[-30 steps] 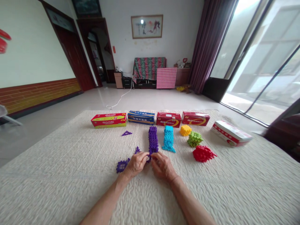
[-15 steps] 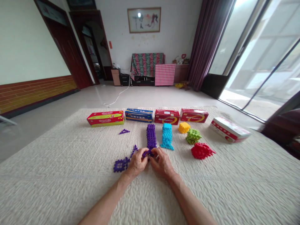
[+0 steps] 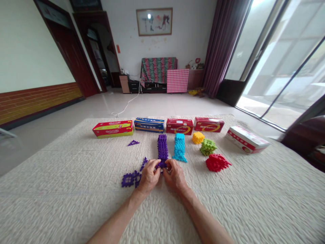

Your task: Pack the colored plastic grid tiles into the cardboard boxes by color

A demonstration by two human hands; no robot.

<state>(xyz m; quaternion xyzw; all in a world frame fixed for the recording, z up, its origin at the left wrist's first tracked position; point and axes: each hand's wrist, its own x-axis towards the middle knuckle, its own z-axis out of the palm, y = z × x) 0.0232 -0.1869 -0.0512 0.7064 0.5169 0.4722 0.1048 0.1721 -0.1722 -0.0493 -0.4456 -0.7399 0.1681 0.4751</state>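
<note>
My left hand (image 3: 150, 174) and my right hand (image 3: 174, 174) meet at the near end of a long row of purple interlocking plastic blocks (image 3: 162, 145). Both hands have fingers closed on a purple block piece (image 3: 161, 164), partly hidden by the fingertips. It cannot be told whether that piece is joined to the row. Left of my left hand lie a square purple window piece (image 3: 127, 180), another purple piece (image 3: 137, 177) and a purple triangle (image 3: 144, 164). A second purple triangle (image 3: 133, 143) lies farther off. Right of the row stands a light-blue block row (image 3: 179, 145).
To the right sit yellow (image 3: 198, 137), green (image 3: 208, 147) and red block clusters (image 3: 217, 162). Behind are a red-yellow box (image 3: 113, 129), a blue box (image 3: 149, 125), two red boxes (image 3: 179, 126) and a white-red box (image 3: 246, 139), all on a cream quilted cover (image 3: 76, 189).
The whole view has shifted slightly. Both hands stay at the near end of the purple row, with small finger movements around the piece; more of its top now shows between them.
</note>
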